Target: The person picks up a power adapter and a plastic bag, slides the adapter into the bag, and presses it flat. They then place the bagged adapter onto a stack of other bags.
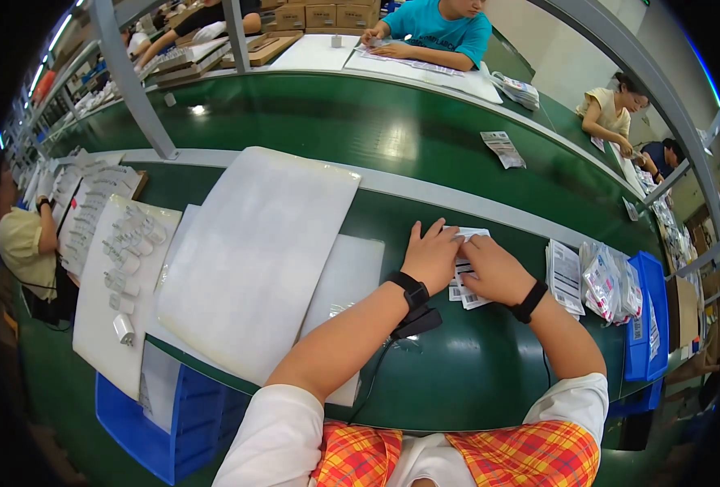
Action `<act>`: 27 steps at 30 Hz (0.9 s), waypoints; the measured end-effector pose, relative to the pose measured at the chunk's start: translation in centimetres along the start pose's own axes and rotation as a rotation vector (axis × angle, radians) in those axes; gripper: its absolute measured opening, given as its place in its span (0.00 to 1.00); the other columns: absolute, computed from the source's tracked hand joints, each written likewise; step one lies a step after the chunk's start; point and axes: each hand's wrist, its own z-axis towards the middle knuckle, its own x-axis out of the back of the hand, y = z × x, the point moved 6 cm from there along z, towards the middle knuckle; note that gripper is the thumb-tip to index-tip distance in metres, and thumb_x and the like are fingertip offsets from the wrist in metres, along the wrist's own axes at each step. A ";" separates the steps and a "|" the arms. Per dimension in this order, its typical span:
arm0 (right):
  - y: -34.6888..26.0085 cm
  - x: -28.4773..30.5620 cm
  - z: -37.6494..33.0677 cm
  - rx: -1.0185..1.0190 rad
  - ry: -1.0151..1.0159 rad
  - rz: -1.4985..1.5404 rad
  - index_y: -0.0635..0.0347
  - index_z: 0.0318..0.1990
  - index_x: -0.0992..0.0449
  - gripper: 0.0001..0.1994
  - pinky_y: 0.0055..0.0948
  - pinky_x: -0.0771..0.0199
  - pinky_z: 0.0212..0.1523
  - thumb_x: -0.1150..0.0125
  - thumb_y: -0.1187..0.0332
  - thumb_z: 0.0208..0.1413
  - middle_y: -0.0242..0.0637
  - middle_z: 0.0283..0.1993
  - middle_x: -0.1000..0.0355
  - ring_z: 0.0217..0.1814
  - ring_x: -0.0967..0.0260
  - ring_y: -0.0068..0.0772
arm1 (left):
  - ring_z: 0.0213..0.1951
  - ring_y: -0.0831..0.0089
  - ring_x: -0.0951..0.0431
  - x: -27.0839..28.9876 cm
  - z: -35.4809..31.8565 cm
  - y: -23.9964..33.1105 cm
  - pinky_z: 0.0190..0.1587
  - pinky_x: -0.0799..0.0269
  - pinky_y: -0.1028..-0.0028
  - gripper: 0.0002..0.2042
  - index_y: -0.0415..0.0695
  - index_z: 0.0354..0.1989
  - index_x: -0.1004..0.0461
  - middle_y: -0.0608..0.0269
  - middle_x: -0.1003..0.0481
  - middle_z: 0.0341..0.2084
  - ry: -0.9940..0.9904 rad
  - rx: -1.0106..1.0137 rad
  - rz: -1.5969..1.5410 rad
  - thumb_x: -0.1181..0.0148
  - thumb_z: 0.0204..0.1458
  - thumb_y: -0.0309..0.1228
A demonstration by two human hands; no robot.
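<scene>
A small stack of printed paper leaflets, white with dark print, lies on the green table in front of me. My left hand rests at its left edge, fingers stretched out and slightly spread, the fingertips on the upper part of the sheets. From the other side my right hand lies over the stack, its thumb apart from the fingers and touching the paper. Both hands cover much of the leaflets, and neither visibly lifts a sheet. Beside my left wrist is a black device with a cable.
At right are another leaflet pile, packed plastic bags and a blue bin. A large white board lies at left, beside several white plug adapters. Beyond the rail runs a green conveyor; other people work around it.
</scene>
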 end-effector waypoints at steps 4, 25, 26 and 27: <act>0.6 -0.7 -0.4 0.084 -0.065 -0.081 0.64 0.38 0.29 0.13 0.42 0.31 0.48 0.42 0.66 0.46 0.45 0.39 0.31 0.45 0.33 0.50 | 0.67 0.57 0.43 -0.1 0.3 -0.2 0.64 0.54 0.38 0.20 0.51 0.59 0.31 0.66 0.37 0.63 -0.119 0.023 0.037 0.51 0.57 0.30; 0.5 -2.0 -1.2 0.061 -0.198 0.117 0.59 0.37 0.27 0.07 0.44 0.29 0.40 0.45 0.67 0.52 0.45 0.32 0.27 0.39 0.29 0.50 | 0.68 0.59 0.45 -0.4 0.4 -0.9 0.64 0.56 0.36 0.20 0.56 0.60 0.32 0.70 0.40 0.66 -0.194 0.078 0.063 0.53 0.59 0.32; 0.5 -2.1 -1.6 0.090 -0.195 0.140 0.58 0.37 0.27 0.07 0.43 0.29 0.41 0.45 0.68 0.53 0.44 0.33 0.27 0.39 0.29 0.50 | 0.69 0.59 0.46 -0.3 0.5 -0.9 0.65 0.56 0.37 0.20 0.57 0.61 0.33 0.70 0.42 0.67 -0.218 0.078 0.062 0.54 0.59 0.32; 0.4 -2.1 -2.2 0.116 -0.195 0.162 0.58 0.38 0.27 0.06 0.42 0.29 0.41 0.46 0.69 0.54 0.43 0.34 0.28 0.39 0.30 0.49 | 0.69 0.59 0.46 -0.2 0.5 -0.9 0.65 0.56 0.37 0.20 0.57 0.61 0.33 0.70 0.42 0.67 -0.212 0.096 0.069 0.54 0.59 0.32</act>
